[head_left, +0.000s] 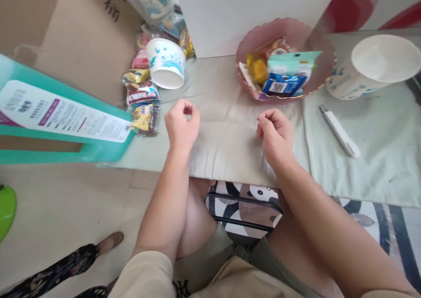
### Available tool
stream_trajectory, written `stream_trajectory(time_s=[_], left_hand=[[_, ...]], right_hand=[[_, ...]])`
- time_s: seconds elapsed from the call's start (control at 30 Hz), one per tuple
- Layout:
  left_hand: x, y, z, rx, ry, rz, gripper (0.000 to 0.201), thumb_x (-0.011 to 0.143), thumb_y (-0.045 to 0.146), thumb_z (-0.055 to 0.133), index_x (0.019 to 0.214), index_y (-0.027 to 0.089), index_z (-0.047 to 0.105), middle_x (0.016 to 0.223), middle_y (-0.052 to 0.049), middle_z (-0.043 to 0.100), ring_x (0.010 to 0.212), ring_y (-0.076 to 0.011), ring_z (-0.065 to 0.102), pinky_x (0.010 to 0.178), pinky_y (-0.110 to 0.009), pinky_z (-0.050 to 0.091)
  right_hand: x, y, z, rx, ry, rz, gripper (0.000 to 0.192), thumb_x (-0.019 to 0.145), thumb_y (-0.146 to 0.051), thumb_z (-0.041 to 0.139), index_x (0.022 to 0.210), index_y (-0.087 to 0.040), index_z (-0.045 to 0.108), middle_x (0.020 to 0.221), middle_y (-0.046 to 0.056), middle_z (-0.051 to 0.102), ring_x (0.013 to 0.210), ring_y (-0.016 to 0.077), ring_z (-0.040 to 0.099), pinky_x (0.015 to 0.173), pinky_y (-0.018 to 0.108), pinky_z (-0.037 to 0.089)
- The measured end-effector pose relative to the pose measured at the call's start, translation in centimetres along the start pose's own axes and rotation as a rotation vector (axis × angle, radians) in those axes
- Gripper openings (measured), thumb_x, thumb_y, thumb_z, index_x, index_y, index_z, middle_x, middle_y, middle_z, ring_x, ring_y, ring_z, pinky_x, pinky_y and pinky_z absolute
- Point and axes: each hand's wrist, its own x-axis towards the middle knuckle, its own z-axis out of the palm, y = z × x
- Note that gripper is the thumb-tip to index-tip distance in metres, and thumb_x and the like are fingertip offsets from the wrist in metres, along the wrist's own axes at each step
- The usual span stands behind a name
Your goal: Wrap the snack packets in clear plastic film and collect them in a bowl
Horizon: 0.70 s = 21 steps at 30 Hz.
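Daylight is falling on a pale tiled floor [66, 210]; a white wall [250, 12] is standing behind the cloth-covered table [378, 157].

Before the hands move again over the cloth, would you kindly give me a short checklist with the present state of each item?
1. Left hand holds nothing: cannot tell; fingers curled, resting on the cloth.
2. Right hand holds nothing: cannot tell; loosely closed on the cloth.
3. Cloth between the hands bare: ok.
4. Pink bowl of snack packets clear of both hands: ok.
5. White pen-like tool apart from the right hand: ok.
6. Paper cup upright: not ok; it lies tipped on its side.
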Motion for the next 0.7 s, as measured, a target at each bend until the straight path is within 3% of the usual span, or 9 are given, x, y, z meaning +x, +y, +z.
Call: stream_trajectory(time_s=[0.07,0.13,0.2,0.27,0.37,0.53,0.7], left_hand=[[0.9,-1.9,-1.2,0.105,0.103,-0.038,0.013,0.078,0.015,0.071,0.083,0.024,0.063,0.1,-0.006,0.066,0.117,-0.0301,0.062,0.109,-0.051,0.045],[1.4,-3.8,-2.3,0.167,0.161,-0.1,0.024,0.077,0.018,0.075,0.098,0.026,0.068,0.129,-0.009,0.062,0.149,-0.0386,0.039,0.121,-0.062,0.028],[1.5,-5.4,-3.3,0.192,0.148,-0.174,0.032,0.077,0.021,0.078,0.107,0.028,0.07,0.144,-0.009,0.056,0.16,-0.0424,0.018,0.123,-0.067,0.017],[1.3,-6.2,-4.1,0.203,0.088,-0.222,0.035,0.075,0.022,0.08,0.108,0.028,0.071,0.15,-0.01,0.052,0.16,-0.0457,0.013,0.123,-0.071,0.012],[0.8,-6.2,-4.8,0.207,-0.011,-0.229,0.031,0.073,0.021,0.082,0.102,0.027,0.072,0.151,-0.013,0.05,0.155,-0.049,0.023,0.122,-0.074,0.016],[0.6,-5.5,-4.9,0.217,-0.068,-0.242,0.03,0.074,0.009,0.079,0.096,0.029,0.075,0.133,-0.012,0.057,0.141,-0.0467,0.039,0.118,-0.072,0.023],[-0.3,-5.0,-3.6,-0.15,-0.176,-0.076,0.033,0.073,0.014,0.082,0.099,0.031,0.074,0.12,-0.009,0.061,0.13,-0.037,0.052,0.12,-0.056,0.039]], right_hand=[[-0.1,0.1,1.6,-0.041,-0.037,0.004,0.009,0.083,-0.027,0.059,0.075,-0.024,0.056,0.053,-0.006,0.047,0.048,0.0104,0.038,0.048,0.027,0.026],[-0.3,0.2,2.8,-0.078,-0.049,-0.004,0.008,0.082,-0.026,0.06,0.075,-0.024,0.057,0.052,-0.006,0.047,0.047,0.0103,0.038,0.047,0.026,0.025],[-0.6,0.2,3.7,-0.113,-0.047,-0.021,0.006,0.081,-0.025,0.059,0.075,-0.024,0.058,0.052,-0.006,0.049,0.046,0.0107,0.039,0.047,0.027,0.026],[-1.0,0.2,4.1,-0.144,-0.046,-0.034,0.005,0.08,-0.024,0.059,0.075,-0.024,0.059,0.052,-0.005,0.05,0.047,0.0113,0.041,0.048,0.027,0.028],[-1.7,0.5,4.2,-0.194,-0.055,-0.062,0.005,0.08,-0.023,0.059,0.075,-0.024,0.06,0.052,-0.005,0.05,0.048,0.0117,0.043,0.05,0.028,0.031],[-2.5,1.3,3.9,-0.279,-0.12,-0.115,0.005,0.083,-0.023,0.061,0.078,-0.023,0.063,0.056,-0.005,0.051,0.051,0.0121,0.044,0.052,0.029,0.033],[-2.7,1.3,3.5,-0.265,-0.154,-0.102,0.007,0.085,-0.024,0.06,0.078,-0.023,0.062,0.057,-0.004,0.051,0.052,0.0122,0.043,0.052,0.029,0.031]])
